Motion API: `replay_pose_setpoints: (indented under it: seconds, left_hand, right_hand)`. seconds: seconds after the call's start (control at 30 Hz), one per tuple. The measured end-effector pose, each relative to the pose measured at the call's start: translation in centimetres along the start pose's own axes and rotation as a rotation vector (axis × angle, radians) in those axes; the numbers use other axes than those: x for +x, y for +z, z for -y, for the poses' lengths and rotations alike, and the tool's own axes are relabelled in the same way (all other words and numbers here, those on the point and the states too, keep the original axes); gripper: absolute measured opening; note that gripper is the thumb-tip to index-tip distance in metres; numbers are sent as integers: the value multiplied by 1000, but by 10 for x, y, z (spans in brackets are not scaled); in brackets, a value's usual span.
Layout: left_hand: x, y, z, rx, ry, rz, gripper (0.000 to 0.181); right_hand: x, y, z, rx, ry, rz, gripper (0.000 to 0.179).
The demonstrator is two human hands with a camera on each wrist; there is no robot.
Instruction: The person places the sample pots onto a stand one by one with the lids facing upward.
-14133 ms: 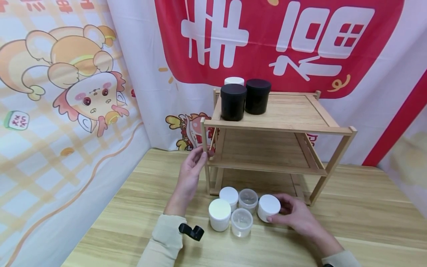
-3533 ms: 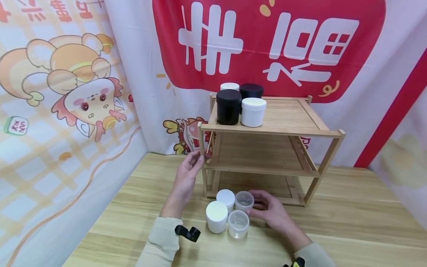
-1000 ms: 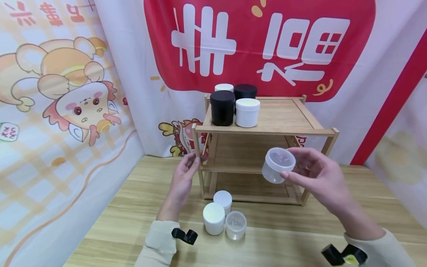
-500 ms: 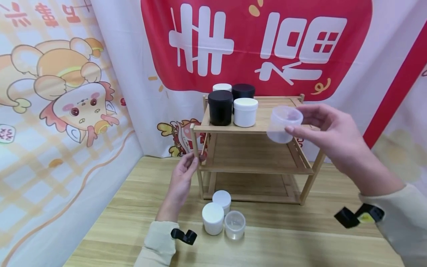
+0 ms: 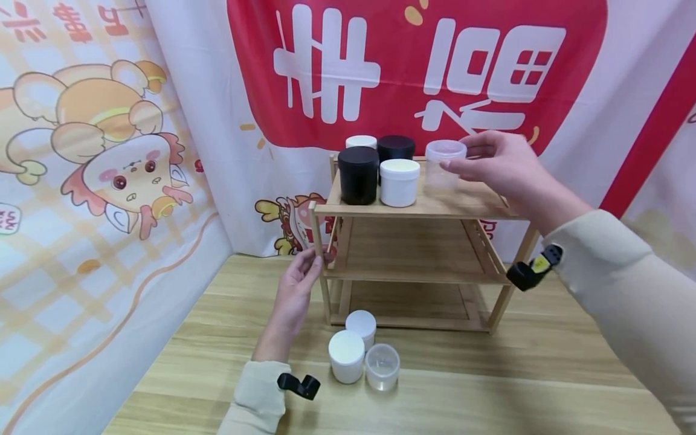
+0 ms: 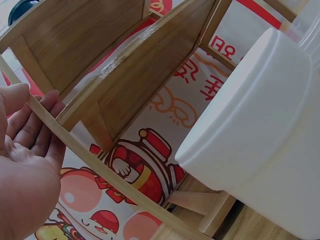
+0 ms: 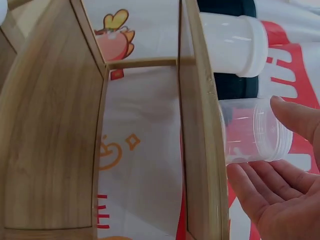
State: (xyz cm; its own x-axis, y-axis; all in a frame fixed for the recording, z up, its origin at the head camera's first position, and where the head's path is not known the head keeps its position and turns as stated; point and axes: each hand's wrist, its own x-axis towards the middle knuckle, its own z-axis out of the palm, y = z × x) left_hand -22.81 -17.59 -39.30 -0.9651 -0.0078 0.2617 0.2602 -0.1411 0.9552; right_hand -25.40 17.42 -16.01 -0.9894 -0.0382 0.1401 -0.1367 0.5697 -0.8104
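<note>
My right hand [image 5: 502, 158] grips a clear plastic jar [image 5: 437, 172] by its upper part, over the top board of a wooden three-tier shelf [image 5: 462, 202]. In the right wrist view the thumb lies at the lid end of the jar [image 7: 245, 131], the fingers beneath. Left of it on that board stand a white jar [image 5: 399, 184], two black jars [image 5: 359, 178] and another white jar [image 5: 361, 141] behind. My left hand [image 5: 296, 281] holds the shelf's front left post [image 5: 317, 232]; in the left wrist view, thumb and fingers lie on either side of the post [image 6: 95, 162].
On the table [image 5: 478, 380] before the shelf stand two white-lidded jars [image 5: 347, 356] and a clear jar [image 5: 382, 368], close together. The middle board [image 5: 408, 248] and the bottom board [image 5: 408, 300] are bare. Printed cloth [image 5: 190, 109] hangs behind and at the left.
Earlier, my right hand set a white jar on the top board. It then took a clear jar from the table and raised it there. My left hand keeps its hold on the post.
</note>
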Motion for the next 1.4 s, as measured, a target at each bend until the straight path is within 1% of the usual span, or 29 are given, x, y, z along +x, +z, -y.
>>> replay_pose_setpoints:
  seconds: [0.17,0.3,0.5,0.63,0.8,0.93,1.07,1.23,1.4]
  left_hand:
    - [0,-1,-1,7,5,8,43]
    - [0,-1,-1,-4,-5,5,42]
    - [-2,0,-1,-17,-3,5,42]
    - [-1,0,-2,-6,3,8,42]
    - [-1,-1,-2,-1,2,5,40]
    - [-1,-1,0,-18,-5,5,43]
    - [0,-1,1,-23,-3,15,45]
    - [0,0,1,-15,0,7,41]
    - [0,-1,0,-20,2,4,41]
  right_hand:
    - [16,10,11,-6,35,-1,96]
    - [28,14,14,-8,75,-7,95]
    - [43,14,15,20,141,-21,91]
    - [50,12,18,39,171,-14,90]
    - [55,14,21,66,183,4,89]
    - [57,17,19,71,219,7,88]
    - [58,19,16,80,250,-6,88]
    - [60,22,17,99,253,-9,91]
    - [62,28,20,118,268,-25,89]
